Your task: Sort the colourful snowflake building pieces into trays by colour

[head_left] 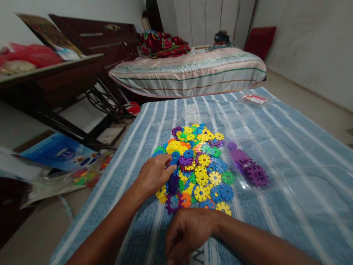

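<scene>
A heap of colourful plastic snowflake discs [202,175], yellow, blue, green, orange and purple, lies on the striped cloth. At its left edge my left hand [157,172] reaches in, thumb and fingers a little apart beside a blue disc [175,158]. A purple square toothed piece [170,206] lies at the near side of the heap. Just in front of it my right hand [190,230] is bent down with curled fingers; what they hold, if anything, is hidden. To the right, a clear plastic container [271,184] holds purple pieces [249,167].
More clear plastic trays [317,191] stand on the right and along the back of the blue striped cloth [116,187]. A red-labelled packet [255,98] lies at the far right. Beyond are a bed [190,77] and, at left, a sewing-machine table [52,70].
</scene>
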A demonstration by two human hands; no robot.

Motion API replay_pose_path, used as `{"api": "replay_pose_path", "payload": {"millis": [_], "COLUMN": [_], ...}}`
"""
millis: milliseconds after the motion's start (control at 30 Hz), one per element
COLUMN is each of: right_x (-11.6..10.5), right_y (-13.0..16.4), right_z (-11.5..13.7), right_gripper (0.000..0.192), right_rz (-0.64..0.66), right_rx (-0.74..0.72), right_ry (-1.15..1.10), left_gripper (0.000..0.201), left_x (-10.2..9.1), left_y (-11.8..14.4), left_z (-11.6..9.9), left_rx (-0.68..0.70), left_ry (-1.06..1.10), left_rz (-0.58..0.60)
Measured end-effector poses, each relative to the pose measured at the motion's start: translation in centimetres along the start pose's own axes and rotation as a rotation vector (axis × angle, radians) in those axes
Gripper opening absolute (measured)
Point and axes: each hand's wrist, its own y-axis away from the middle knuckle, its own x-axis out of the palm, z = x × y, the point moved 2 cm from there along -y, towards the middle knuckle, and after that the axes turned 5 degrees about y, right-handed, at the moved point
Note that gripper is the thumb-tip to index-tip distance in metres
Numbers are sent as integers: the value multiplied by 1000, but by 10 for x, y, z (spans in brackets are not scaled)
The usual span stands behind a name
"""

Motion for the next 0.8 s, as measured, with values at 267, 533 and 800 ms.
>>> {"api": "replay_pose_path", "payload": {"millis": [267,533,800], "right_x": [1,1,-2], "right_y": [2,0,4], "right_z": [-4,-7,11], "right_gripper": [46,46,34], "right_rz": [-22,-25,-20], "right_rx": [-17,-23,50], "right_ry": [28,6,94], "left_gripper": [30,30,39], "left_x": [21,27,19], "left_y": [31,29,25], "left_z": [7,-7,-4], "left_rx": [-54,-73,-86], "left_ry": [-15,-189,-207], "left_rz": [126,237,233]}}
